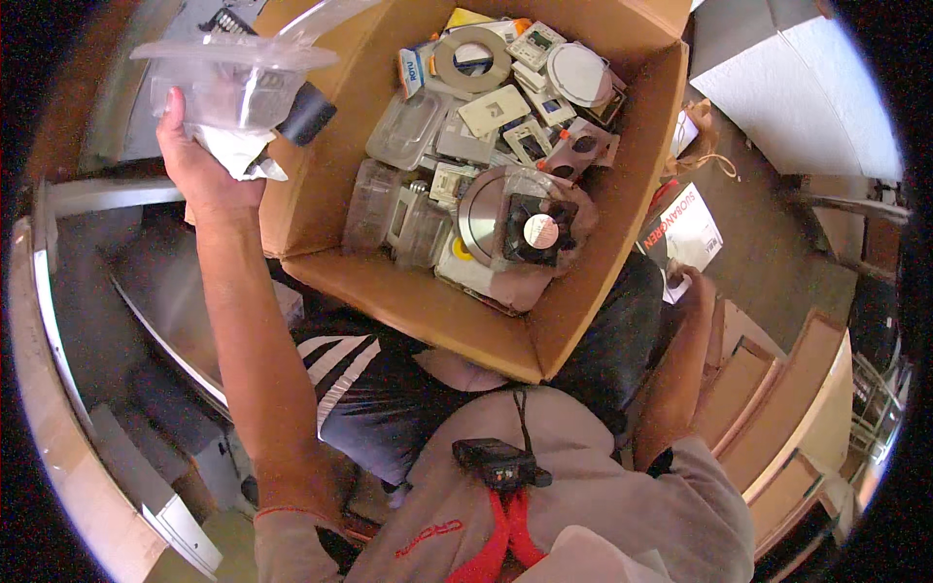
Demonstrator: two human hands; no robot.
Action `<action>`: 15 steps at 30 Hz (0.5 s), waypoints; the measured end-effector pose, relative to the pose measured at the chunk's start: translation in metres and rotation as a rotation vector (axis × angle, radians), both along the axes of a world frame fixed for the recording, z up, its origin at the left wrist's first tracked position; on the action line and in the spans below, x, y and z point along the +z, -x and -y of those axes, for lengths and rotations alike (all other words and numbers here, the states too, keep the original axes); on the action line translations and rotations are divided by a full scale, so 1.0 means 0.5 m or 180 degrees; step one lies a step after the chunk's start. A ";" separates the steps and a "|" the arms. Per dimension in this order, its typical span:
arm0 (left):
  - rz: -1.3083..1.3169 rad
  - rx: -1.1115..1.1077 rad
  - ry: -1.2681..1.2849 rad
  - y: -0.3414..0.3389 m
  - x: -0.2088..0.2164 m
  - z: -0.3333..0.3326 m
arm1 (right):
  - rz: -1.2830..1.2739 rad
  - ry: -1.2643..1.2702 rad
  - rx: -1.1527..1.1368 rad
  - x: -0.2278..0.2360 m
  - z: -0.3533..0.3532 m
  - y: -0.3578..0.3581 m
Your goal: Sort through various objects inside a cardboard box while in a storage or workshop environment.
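Observation:
My left hand [206, 160] is raised beside the upper left of a large open cardboard box [408, 316]. Its fingers are wrapped round a clear plastic container [228, 95], with a crumpled white paper [231, 146] under it against the palm. On the right, outside the carton, my right hand [692, 288] is low with curled fingers. A bit of something white shows at its fingertips, just below a white printed box [692, 228]; what it grips is too small to make out. Inside the carton lie a black fan [559, 233], a metal disc [478, 209] and clear plastic cases [403, 131].
Also in the carton are a tape roll [449, 60], several switch plates [493, 111] and a round white cover [577, 76]. A brown paper bag [702, 136] sits beyond its right side. Wooden shelving [792, 403] stands at lower right. A dark cylinder [307, 115] is by the left flap.

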State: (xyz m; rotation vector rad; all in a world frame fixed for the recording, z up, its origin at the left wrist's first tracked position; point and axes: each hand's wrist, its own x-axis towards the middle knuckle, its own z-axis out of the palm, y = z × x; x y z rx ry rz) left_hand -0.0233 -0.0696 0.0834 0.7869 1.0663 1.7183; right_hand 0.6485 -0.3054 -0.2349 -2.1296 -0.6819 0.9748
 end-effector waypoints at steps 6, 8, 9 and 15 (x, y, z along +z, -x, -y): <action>-0.0196 0.0530 -0.0026 0.006 0.012 0.018 | 0.2434 -0.1944 0.0132 0.396 -0.281 0.303; -0.0394 0.0392 -0.0122 0.040 -0.002 -0.001 | 0.1756 -0.1820 0.0491 0.500 -0.359 0.414; -0.0608 0.0567 -0.0032 0.040 0.022 0.014 | 0.1146 -0.2142 0.1334 0.497 -0.405 0.468; -0.0234 -0.0539 -0.1444 -0.021 -0.028 0.027 | 0.2082 0.0205 0.5275 0.342 -0.551 0.701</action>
